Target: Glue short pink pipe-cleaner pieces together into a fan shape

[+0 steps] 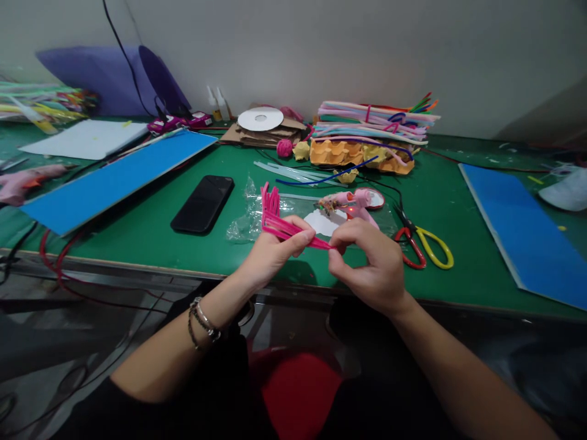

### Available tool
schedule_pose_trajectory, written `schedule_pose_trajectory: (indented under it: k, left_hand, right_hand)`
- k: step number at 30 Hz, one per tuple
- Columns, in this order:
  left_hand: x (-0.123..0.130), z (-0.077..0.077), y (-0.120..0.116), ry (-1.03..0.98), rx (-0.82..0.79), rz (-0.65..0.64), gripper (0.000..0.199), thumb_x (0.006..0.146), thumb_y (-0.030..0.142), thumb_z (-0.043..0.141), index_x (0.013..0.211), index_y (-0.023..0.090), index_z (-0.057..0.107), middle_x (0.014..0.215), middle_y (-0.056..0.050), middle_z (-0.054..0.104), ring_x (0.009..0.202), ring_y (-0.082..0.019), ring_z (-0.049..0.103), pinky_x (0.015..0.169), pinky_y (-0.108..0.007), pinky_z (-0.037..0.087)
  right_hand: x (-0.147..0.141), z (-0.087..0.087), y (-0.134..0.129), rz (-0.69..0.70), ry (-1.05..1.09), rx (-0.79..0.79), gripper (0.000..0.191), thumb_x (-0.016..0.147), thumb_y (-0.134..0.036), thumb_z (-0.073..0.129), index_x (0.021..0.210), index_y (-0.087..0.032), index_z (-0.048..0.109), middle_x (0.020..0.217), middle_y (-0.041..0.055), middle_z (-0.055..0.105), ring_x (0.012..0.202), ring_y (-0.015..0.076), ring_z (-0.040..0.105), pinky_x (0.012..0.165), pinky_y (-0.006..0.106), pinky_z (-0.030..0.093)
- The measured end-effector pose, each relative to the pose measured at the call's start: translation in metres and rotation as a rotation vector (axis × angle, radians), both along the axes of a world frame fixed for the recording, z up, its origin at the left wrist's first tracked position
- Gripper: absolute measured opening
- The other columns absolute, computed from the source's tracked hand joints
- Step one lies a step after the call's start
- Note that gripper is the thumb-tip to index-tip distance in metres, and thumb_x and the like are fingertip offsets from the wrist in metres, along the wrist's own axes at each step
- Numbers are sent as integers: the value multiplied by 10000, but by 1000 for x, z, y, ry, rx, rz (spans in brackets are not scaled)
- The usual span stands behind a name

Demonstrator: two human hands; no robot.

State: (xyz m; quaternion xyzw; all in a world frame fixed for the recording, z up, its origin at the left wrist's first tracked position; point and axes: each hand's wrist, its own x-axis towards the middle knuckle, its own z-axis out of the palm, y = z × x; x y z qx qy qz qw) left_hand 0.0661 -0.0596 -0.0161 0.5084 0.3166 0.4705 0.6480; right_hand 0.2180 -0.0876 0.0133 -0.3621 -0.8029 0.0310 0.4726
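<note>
I find the bent pink strands (pixel 277 225) held above the front edge of the green table (pixel 137 244), my left hand (pixel 282 241) clamped on their middle, my right hand (pixel 373 260) pinching their gathered tip between thumb and forefinger, the pink glue gun (pixel 362 198) lying just beyond.

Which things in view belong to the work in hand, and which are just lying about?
In the work: pink fuzzy strips, in left hand and right hand; perhaps the nearby glue gun and scissors, both unheld.

Apparently lying about: black phone; blue boards; white disc.
</note>
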Motion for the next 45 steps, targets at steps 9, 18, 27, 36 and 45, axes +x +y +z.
schedule_pose_trajectory:
  k: [9, 18, 27, 36, 45]
  left_hand:
    - [0, 0, 1, -17, 18, 4, 230, 652, 389, 652, 659, 179, 557, 544, 46, 429, 514, -67, 377, 495, -218, 284]
    - [0, 1, 1, -43, -10, 10, 235, 642, 385, 653, 644, 178, 543, 539, 49, 422, 512, -70, 366, 508, -225, 288]
    - [0, 6, 0, -72, -37, 11, 239, 636, 375, 666, 626, 173, 538, 523, 51, 416, 510, -68, 364, 511, -224, 290]
    - [0, 5, 0, -48, -49, 20, 250, 631, 386, 660, 626, 175, 527, 506, 57, 413, 486, -63, 343, 490, -225, 272]
    - [1, 9, 0, -94, -79, 51, 264, 592, 382, 685, 604, 177, 519, 503, 57, 418, 489, -66, 358, 497, -221, 299]
  right_hand:
    - [-1, 1, -1, 10, 46, -52, 132, 695, -73, 508, 665, -200, 488, 603, -34, 534, 564, 81, 500, 560, 231, 441]
    - [1, 0, -2, 25, 83, -81, 101, 722, -103, 544, 695, -199, 529, 654, -26, 586, 587, 81, 539, 557, 226, 455]
    - [3, 1, -2, 47, 83, -71, 85, 738, -120, 551, 726, -204, 557, 659, -25, 597, 586, 81, 539, 569, 233, 459]
    - [2, -1, -2, 59, 107, -64, 112, 720, -96, 553, 679, -197, 530, 591, -40, 544, 560, 78, 514, 557, 233, 450]
    - [2, 0, -2, 48, 87, -69, 65, 738, -128, 577, 751, -191, 589, 642, -24, 605, 539, 70, 520, 554, 230, 456]
